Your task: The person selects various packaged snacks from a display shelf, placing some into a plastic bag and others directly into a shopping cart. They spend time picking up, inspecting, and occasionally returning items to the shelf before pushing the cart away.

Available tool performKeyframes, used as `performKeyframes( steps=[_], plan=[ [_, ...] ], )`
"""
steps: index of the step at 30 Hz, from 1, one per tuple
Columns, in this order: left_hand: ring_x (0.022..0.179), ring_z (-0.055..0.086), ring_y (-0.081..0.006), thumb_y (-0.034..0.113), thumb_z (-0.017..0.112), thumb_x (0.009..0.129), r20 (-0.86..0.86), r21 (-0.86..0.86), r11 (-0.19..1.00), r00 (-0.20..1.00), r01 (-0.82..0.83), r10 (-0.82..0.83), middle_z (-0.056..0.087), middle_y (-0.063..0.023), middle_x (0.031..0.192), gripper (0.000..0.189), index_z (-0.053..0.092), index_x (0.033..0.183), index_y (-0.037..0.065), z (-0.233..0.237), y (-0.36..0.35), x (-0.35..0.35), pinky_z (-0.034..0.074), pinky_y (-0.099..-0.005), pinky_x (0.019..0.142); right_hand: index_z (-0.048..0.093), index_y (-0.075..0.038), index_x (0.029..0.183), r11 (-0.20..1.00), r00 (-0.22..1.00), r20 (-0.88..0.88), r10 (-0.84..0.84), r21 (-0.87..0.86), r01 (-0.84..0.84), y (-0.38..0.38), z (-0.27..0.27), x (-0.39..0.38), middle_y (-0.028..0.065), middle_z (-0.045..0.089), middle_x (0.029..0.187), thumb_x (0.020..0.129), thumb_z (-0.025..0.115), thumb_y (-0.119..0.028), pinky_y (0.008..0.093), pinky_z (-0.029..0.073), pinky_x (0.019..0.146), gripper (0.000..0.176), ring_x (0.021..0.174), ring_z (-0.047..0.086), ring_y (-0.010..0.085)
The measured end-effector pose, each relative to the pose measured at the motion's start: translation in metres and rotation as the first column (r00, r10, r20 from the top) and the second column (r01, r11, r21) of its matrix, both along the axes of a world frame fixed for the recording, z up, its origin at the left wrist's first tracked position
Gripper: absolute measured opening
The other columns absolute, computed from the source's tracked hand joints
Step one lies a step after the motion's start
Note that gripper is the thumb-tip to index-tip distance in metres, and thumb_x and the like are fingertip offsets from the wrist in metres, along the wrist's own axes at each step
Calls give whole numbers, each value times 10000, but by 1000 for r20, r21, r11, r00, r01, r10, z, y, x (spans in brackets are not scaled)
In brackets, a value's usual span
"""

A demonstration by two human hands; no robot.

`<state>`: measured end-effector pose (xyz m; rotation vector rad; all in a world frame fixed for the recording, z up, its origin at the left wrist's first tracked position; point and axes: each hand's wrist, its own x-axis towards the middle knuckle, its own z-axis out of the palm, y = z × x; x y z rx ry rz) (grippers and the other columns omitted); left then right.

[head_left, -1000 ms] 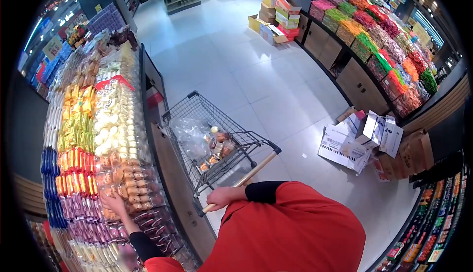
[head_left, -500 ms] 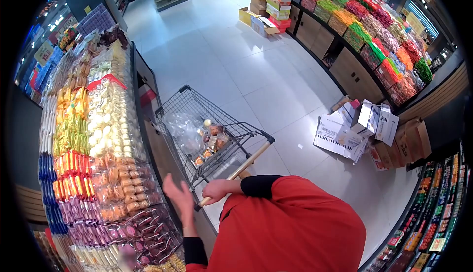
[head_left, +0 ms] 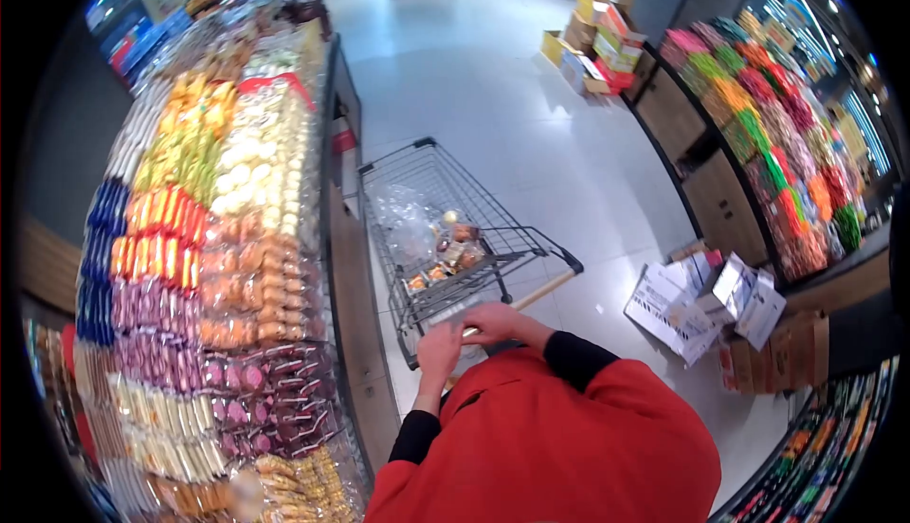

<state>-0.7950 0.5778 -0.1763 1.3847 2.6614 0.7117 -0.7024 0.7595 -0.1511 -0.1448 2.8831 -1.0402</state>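
Shopping cart [head_left: 445, 229] lengthwise along the snack shelf [head_left: 227, 239], nose away (left hand [head_left: 438, 348], right hand [head_left: 498, 322] wrapped round its handle [head_left: 548, 289])

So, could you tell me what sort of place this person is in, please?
Very likely a supermarket snack aisle: the left hand and right hand are at a wire shopping cart, packaged snacks are stacked along the left, and bins of colourful sweets line the right.
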Motion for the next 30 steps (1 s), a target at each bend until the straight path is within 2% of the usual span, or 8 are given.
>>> performKeyframes(
  steps=[2, 4, 5, 7, 10, 18, 30],
  plan=[
    [707, 652, -316, 437, 575, 962, -48, 38, 999, 999, -8, 9, 631, -121, 733, 400, 599, 766, 89, -3, 0, 0, 509, -453, 595, 691, -92, 899, 981, 990, 31, -138, 141, 133, 18, -3, 14, 124, 680, 863, 910, 619, -501, 464, 518, 683, 415, 812, 662, 347],
    [696, 648, -312, 434, 572, 965, -35, 45, 999, 999, 24, -23, 630, -117, 728, 405, 601, 762, 84, 1, 0, 0, 510, -448, 593, 672, -82, 823, 948, 950, -41, -310, 68, 312, 36, 3, 30, 123, 656, 792, 930, 617, -436, 454, 500, 660, 374, 779, 648, 350],
    [694, 646, -309, 433, 570, 967, -40, 50, 998, 999, 31, -29, 625, -115, 719, 406, 601, 759, 86, 2, 0, -1, 512, -444, 596, 672, -82, 823, 951, 954, -42, -296, 73, 299, 46, 1, 36, 123, 656, 792, 930, 617, -436, 454, 500, 660, 374, 779, 648, 350],
    [696, 647, -310, 432, 570, 967, -40, 59, 998, 999, 21, -19, 627, -114, 722, 405, 602, 760, 86, 3, 1, 0, 512, -444, 598, 667, -79, 772, 848, 872, -96, -480, 203, 489, 61, -9, 42, 119, 649, 752, 954, 578, -398, 459, 496, 649, 379, 744, 642, 351],
    [698, 649, -309, 433, 571, 967, -51, 76, 997, 998, 23, -19, 632, -113, 725, 404, 606, 757, 88, 2, 2, -1, 515, -441, 597, 663, -83, 751, 825, 863, -148, -483, 253, 505, 56, -10, 39, 122, 647, 744, 963, 551, -356, 463, 496, 647, 363, 724, 638, 356],
    [698, 656, -296, 439, 578, 958, -70, 39, 999, 997, -19, 21, 645, -109, 719, 416, 621, 728, 95, 2, 15, -9, 524, -434, 597, 650, -87, 723, 812, 842, -192, -504, 229, 538, 62, -10, 30, 121, 641, 731, 953, 538, -304, 473, 491, 634, 335, 713, 635, 359],
    [708, 657, -299, 336, 587, 923, -25, 22, 996, 996, -86, 87, 660, -114, 745, 322, 655, 749, 74, 21, 69, -50, 534, -438, 620, 644, -90, 682, 841, 852, -252, -459, 185, 508, 116, -12, -20, 125, 620, 670, 955, 541, -293, 486, 475, 595, 355, 648, 622, 359]
  ],
)
